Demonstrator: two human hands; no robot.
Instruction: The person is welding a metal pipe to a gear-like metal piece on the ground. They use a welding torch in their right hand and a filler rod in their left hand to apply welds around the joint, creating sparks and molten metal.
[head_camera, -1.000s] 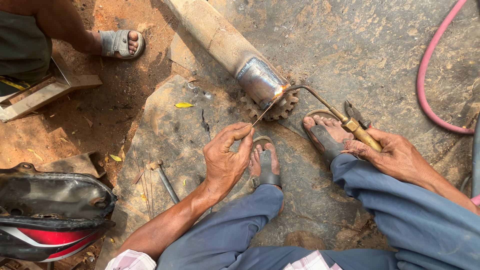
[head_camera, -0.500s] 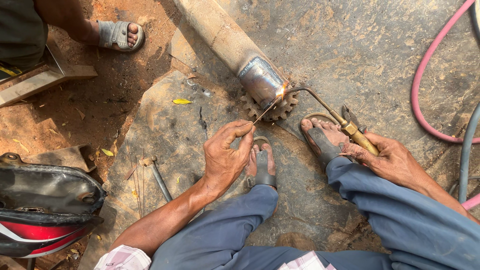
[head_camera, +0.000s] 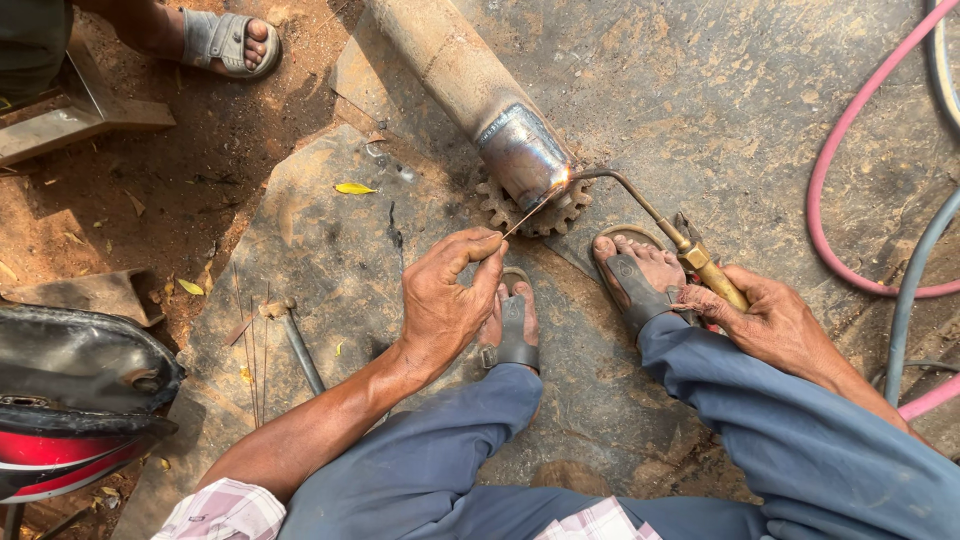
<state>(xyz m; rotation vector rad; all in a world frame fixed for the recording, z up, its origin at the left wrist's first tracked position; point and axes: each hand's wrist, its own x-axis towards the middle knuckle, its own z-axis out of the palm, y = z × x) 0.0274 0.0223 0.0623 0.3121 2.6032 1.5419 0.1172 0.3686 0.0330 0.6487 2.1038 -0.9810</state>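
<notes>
We note an outdoor work area in strong daylight with hard shadows. The ground is a stained grey metal floor plate (head_camera: 300, 250) laid beside reddish-brown bare earth (head_camera: 170, 170). A pink rubber hose (head_camera: 835, 150) and a grey hose (head_camera: 915, 270) curve along the right edge. A black and red motorcycle fuel tank (head_camera: 70, 400) sits at lower left.

Far end of rusty tan metal pipe (head_camera: 450, 70) cut off by top edge; toothed steel gear (head_camera: 530, 212) half hidden beneath pipe.
</notes>
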